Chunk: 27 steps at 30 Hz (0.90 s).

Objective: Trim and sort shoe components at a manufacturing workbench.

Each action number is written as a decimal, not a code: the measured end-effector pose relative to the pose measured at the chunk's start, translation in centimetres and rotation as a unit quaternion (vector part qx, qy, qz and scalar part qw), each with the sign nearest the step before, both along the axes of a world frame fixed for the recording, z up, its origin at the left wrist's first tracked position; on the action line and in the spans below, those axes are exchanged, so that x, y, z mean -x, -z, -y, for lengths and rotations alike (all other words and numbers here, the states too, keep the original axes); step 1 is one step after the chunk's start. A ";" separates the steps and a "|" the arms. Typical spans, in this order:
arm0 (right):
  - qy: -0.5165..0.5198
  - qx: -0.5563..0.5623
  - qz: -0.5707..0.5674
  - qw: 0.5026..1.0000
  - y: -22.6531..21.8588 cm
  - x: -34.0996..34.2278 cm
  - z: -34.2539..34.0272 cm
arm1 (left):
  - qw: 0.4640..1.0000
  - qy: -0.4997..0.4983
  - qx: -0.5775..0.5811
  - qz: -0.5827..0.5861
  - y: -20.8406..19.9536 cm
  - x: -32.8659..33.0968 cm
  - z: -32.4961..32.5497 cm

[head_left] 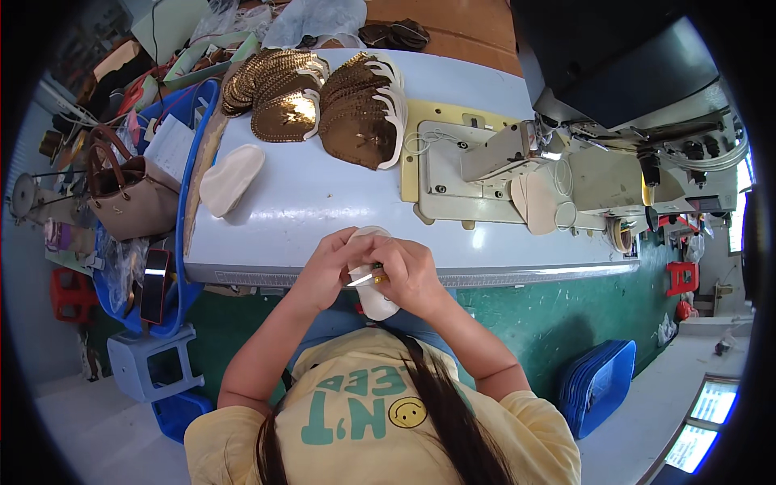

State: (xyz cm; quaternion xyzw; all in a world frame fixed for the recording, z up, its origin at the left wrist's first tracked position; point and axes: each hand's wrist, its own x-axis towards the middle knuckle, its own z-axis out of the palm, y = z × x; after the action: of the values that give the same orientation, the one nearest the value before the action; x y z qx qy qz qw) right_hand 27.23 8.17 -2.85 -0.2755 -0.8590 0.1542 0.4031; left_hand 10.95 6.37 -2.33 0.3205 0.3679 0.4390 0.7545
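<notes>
Over the table's front edge, close to my body, a white sole-shaped piece (377, 304) is held between both hands. The fingers of my left hand (327, 263) are closed on its upper left side. My right hand (411, 276) is closed around a small silver-bladed cutter (360, 280) with a yellow part, and its fingers also meet the white piece. The blade points left across the piece, but most of the cutter is hidden by the fingers. Another white sole-shaped piece (232, 179) lies on the table's left side.
Two fanned stacks of shiny bronze pieces (284, 113) lie at the back of the table (323, 194). A sewing machine (501, 153) stands right, beside beige sole shapes (533, 202). On the left are a blue tray (191, 174), a handbag (133, 194) and a stool (153, 364). Blue crates (598, 388) stand lower right.
</notes>
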 end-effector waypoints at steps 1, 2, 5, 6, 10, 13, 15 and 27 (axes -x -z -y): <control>-0.001 -0.001 0.001 1.000 0.2 0.0 -0.2 | 1.000 -0.001 -0.001 0.001 0.2 0.1 -0.1; 0.001 0.007 -0.019 1.000 0.5 0.0 -0.4 | 1.000 0.004 0.029 0.007 0.3 0.2 -0.2; -0.001 0.021 -0.060 0.998 1.3 -0.1 -0.5 | 0.997 0.019 0.067 -0.011 0.5 0.3 -0.1; -0.005 0.024 -0.080 0.997 1.4 -0.1 -0.5 | 0.996 0.031 0.072 -0.035 0.5 0.3 -0.1; 0.035 0.187 -0.209 0.959 1.4 -2.5 2.1 | 0.993 -0.008 0.032 -0.112 2.0 2.0 -0.9; 0.046 0.327 -0.141 0.933 0.5 -7.7 4.3 | 0.983 -0.151 -0.003 -0.101 1.6 5.1 -1.8; 0.078 0.449 0.001 0.890 -1.2 -11.3 4.9 | 0.973 -0.189 -0.030 -0.125 2.4 7.3 -1.9; 0.148 0.145 -0.039 0.978 -4.6 -3.2 3.8 | 0.930 -0.223 -0.185 -0.228 -0.3 -2.4 0.3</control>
State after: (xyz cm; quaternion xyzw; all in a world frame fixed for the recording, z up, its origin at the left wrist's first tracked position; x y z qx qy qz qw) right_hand 30.46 4.42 1.73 -0.4486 -0.7610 0.2261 0.4106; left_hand 13.31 6.11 -1.98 0.4552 0.5040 0.5715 0.4606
